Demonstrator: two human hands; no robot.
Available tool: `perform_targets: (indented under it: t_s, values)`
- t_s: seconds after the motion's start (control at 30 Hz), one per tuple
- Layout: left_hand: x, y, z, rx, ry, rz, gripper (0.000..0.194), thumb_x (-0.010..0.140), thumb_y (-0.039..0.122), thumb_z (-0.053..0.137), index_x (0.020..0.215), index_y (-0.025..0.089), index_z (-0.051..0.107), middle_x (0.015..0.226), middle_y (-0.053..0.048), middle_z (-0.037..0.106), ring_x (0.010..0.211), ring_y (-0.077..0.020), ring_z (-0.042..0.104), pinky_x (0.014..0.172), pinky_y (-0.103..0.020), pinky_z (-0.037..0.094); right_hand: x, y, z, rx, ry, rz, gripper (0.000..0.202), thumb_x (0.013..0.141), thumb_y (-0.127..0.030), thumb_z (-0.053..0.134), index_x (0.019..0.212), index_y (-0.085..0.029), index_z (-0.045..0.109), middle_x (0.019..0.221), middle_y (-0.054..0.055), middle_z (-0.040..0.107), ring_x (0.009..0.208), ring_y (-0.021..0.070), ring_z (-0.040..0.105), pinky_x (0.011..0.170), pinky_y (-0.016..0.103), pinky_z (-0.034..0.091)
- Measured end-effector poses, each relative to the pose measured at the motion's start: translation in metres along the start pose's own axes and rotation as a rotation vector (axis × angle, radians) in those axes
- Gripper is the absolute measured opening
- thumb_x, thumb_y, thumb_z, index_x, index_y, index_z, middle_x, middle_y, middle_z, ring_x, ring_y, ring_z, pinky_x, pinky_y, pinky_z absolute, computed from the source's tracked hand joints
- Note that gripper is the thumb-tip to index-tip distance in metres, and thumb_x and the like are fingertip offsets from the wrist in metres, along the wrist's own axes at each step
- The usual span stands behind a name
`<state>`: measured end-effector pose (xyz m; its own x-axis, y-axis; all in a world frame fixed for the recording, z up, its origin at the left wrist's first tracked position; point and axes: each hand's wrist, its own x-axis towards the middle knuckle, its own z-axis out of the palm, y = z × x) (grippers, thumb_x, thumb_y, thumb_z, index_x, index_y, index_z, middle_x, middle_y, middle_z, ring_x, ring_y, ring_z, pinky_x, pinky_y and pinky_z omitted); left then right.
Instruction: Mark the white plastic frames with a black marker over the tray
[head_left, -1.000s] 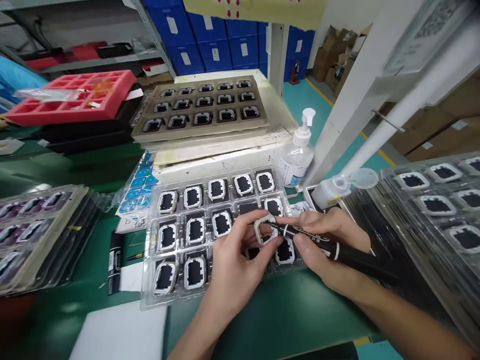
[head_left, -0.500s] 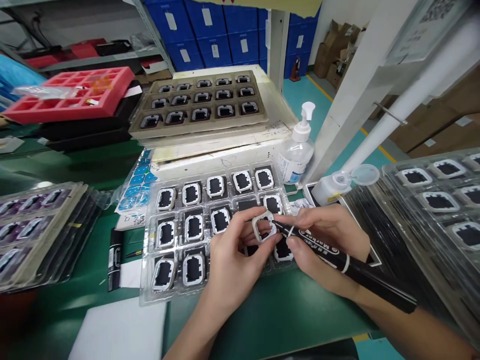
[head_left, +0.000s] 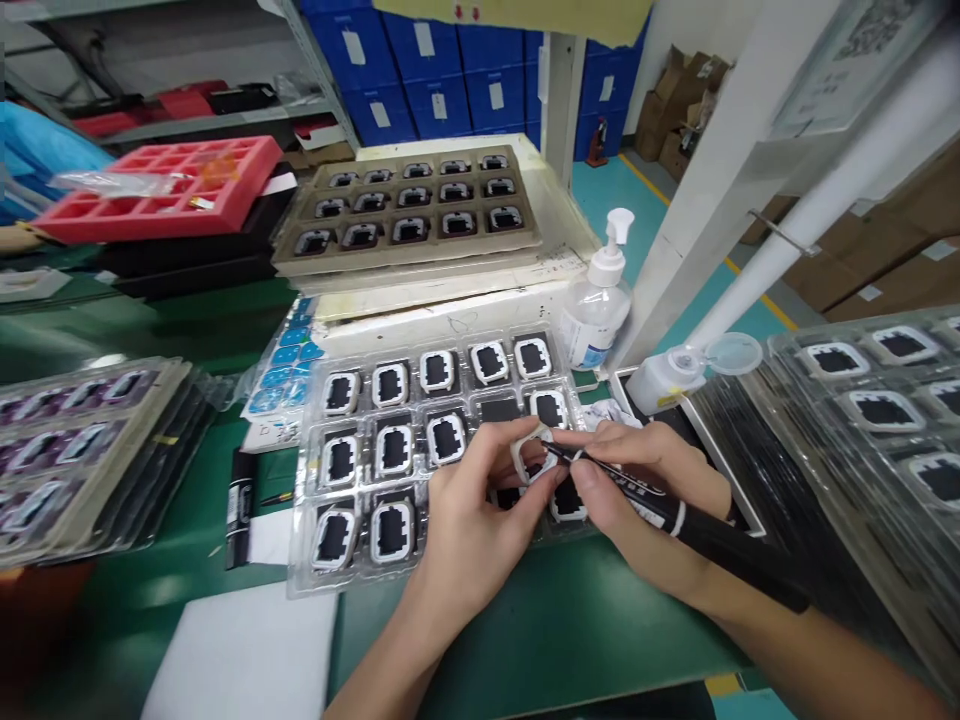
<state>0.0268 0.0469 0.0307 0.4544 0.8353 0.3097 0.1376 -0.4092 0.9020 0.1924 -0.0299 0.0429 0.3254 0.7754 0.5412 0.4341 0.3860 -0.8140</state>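
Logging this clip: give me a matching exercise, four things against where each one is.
Things:
1. black marker
2. white frame piece
3. pump bottle
4. red foam tray

Places:
A. far left, on a dark stack
B. in the right hand
C. beside the white post, past the clear tray
D. pinched in the left hand

Pairs: 1-B, 2-D, 3-C, 4-A

A small white rounded-square frame [head_left: 529, 452] is pinched upright above the clear blister tray [head_left: 315, 520], with a black marker's [head_left: 675, 522] tip touching its right edge.
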Motion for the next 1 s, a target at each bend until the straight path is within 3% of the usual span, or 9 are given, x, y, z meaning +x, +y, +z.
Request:
perform_targets:
  t_s: [0.1,0.27,0.43,0.57,0.7,1.0]
  values:
    - [0.003,0.002,0.002,-0.219,-0.039,-0.12,0.034,0.096,0.013,0.076,0.127,0.024,0.066,0.096,-0.001,0.082,0.081,-0.0128,0.079,0.074,-0.019,0.065,-0.008,0.008,-0.001,-0.018,-0.015,0.083,0.014,0.1,-0.019,0.077,0.11,-0.028,0.073,0.118,0.005,0.083,0.108,0.0224,0.083,0.092,0.028,0.071]
    - [0.009,0.0,0.002,-0.399,-0.045,-0.181,0.039,0.092,0.01,0.078,0.126,0.023,0.066,0.105,-0.005,0.083,0.098,-0.0174,0.082,0.086,-0.025,0.067,-0.005,0.025,0.007,0.069,0.031,0.063,0.02,0.097,-0.025,0.082,0.116,-0.027,0.074,0.112,0.005,0.082,0.096,0.0224,0.084,0.091,0.032,0.072]
    - [0.011,0.001,0.0,-0.476,0.009,-0.258,0.027,0.095,0.013,0.077,0.119,0.022,0.068,0.094,-0.002,0.082,0.085,-0.0132,0.081,0.078,-0.02,0.066,0.005,0.013,0.015,0.095,0.031,-0.086,0.025,0.093,-0.013,0.081,0.112,-0.026,0.071,0.102,0.004,0.08,0.097,0.0219,0.083,0.085,0.029,0.072]
    - [0.01,0.0,0.0,-0.417,0.008,-0.226,0.02,0.097,0.014,0.073,0.115,0.021,0.068,0.088,0.0,0.082,0.077,-0.0125,0.08,0.071,-0.019,0.065,0.003,0.008,0.016,0.039,0.003,-0.045,0.022,0.094,-0.01,0.08,0.106,-0.025,0.068,0.103,0.004,0.082,0.103,0.0245,0.084,0.087,0.031,0.072]
    - [0.004,-0.001,0.001,-0.251,0.025,-0.13,0.016,0.099,0.017,0.072,0.113,0.022,0.069,0.082,0.002,0.08,0.068,-0.0103,0.075,0.059,-0.016,0.056,0.001,0.006,0.015,-0.038,0.02,-0.12,0.021,0.093,-0.007,0.08,0.101,-0.024,0.07,0.104,0.005,0.083,0.103,0.0244,0.084,0.09,0.034,0.072]
    - [0.001,-0.006,0.003,-0.113,0.046,-0.021,0.017,0.101,0.018,0.07,0.116,0.024,0.067,0.077,0.005,0.075,0.062,-0.0075,0.066,0.054,-0.014,0.046,-0.004,0.005,0.026,-0.034,0.123,-0.186,0.022,0.092,-0.004,0.077,0.1,-0.024,0.072,0.097,0.001,0.082,0.098,0.0215,0.084,0.09,0.033,0.07]
